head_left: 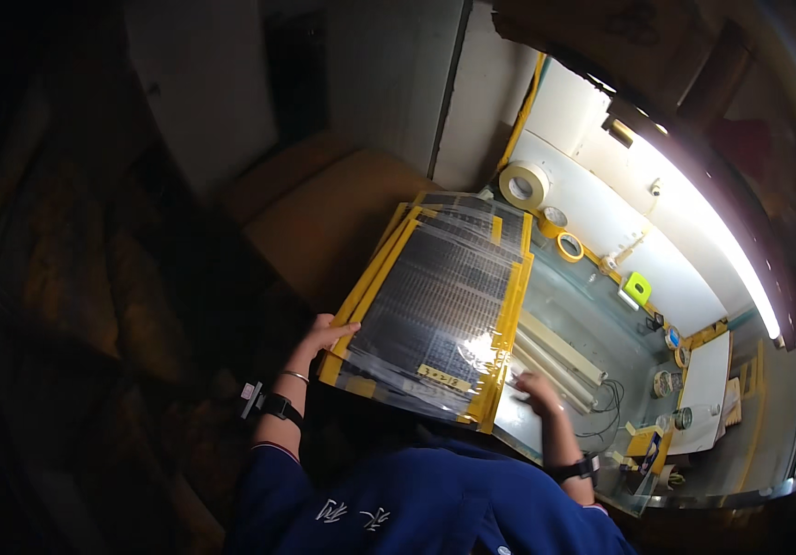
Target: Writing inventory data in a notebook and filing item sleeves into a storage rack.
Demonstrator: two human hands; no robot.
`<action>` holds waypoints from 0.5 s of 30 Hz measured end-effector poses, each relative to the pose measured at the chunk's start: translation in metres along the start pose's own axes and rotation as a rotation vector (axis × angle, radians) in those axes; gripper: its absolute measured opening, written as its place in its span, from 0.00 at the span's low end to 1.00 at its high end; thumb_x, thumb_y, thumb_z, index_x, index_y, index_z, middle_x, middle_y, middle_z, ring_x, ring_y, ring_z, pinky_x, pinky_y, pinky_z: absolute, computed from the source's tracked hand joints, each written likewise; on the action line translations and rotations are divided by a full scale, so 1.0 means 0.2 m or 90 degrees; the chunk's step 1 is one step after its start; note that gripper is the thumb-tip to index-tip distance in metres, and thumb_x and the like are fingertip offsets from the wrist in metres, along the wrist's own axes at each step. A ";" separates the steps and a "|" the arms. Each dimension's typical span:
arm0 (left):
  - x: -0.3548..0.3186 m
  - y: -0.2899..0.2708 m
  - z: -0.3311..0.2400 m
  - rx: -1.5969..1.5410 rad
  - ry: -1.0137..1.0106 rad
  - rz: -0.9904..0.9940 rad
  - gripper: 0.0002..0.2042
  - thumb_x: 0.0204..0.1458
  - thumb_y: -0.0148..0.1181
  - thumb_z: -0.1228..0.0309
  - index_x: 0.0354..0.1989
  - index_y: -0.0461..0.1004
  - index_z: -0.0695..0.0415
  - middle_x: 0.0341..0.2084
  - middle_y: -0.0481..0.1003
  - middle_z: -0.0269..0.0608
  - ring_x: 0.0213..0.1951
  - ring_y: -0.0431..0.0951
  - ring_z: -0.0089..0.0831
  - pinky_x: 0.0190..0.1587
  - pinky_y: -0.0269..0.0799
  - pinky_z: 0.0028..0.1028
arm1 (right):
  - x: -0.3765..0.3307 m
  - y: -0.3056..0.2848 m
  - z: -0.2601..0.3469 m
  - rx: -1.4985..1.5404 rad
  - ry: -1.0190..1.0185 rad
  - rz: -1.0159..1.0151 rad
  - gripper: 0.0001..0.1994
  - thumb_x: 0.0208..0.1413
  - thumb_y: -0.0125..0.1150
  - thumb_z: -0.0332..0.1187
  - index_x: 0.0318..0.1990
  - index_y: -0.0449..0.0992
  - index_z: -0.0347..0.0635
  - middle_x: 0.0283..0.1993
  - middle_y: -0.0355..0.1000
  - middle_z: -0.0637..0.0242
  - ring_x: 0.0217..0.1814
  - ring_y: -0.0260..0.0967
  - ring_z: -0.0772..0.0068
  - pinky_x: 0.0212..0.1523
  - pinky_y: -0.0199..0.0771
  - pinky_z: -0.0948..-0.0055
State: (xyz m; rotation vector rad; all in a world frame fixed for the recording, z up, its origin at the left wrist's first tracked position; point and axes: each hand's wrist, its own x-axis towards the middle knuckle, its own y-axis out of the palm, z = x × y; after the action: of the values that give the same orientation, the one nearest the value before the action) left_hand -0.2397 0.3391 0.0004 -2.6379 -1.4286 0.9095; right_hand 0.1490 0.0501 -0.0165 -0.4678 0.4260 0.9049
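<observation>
A stack of dark grid-patterned film sheets (444,287), bordered with yellow tape and covered in glossy clear plastic, lies in front of me. My left hand (329,333) grips its left edge, thumb on top and the other fingers hidden below. Near the lower right edge is my right hand (537,393), over the glass surface, its fingers somewhat curled and blurred. Whether it holds anything or touches the sheets is unclear. A small yellow label (444,377) with handwriting is on the top sheet's near side.
Right of the stack, a lit glass table (555,287) has pale tubes (555,351) and black cables (611,407) beneath its glass. Along the back stand tape rolls (524,186) and a lime-green object (636,289). A bright tube lamp (722,231) hangs above. Brown cardboard (324,213) lies left.
</observation>
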 end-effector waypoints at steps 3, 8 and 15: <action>-0.03 0.01 0.06 0.028 0.064 0.108 0.20 0.47 0.67 0.65 0.44 0.74 0.66 0.35 0.78 0.42 0.37 0.78 0.26 0.40 0.72 0.27 | 0.05 0.21 -0.29 -0.171 -0.083 -0.151 0.41 0.48 0.68 0.45 0.60 0.49 0.31 0.49 0.65 0.49 0.47 0.68 0.61 0.42 0.73 0.64; -0.10 0.15 0.23 -0.162 -0.002 0.231 0.19 0.47 0.67 0.69 0.46 0.73 0.66 0.37 0.77 0.43 0.38 0.78 0.29 0.43 0.73 0.28 | 0.06 0.21 -0.16 -0.161 -0.119 -0.132 0.30 0.51 0.65 0.34 0.54 0.53 0.33 0.42 0.70 0.51 0.40 0.71 0.67 0.39 0.74 0.70; -0.23 0.25 0.14 -0.279 -0.059 0.407 0.23 0.40 0.69 0.78 0.47 0.69 0.63 0.36 0.75 0.41 0.39 0.78 0.30 0.45 0.75 0.29 | -0.03 0.10 -0.18 -0.255 -0.110 -0.286 0.37 0.41 0.68 0.35 0.59 0.57 0.36 0.48 0.67 0.41 0.52 0.67 0.49 0.53 0.65 0.60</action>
State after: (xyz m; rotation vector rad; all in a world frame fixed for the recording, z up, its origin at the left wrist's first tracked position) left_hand -0.2352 0.2667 -0.0146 -3.5303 -0.8615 0.8177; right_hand 0.1225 0.0373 -0.0463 -0.8073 -0.0284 0.5825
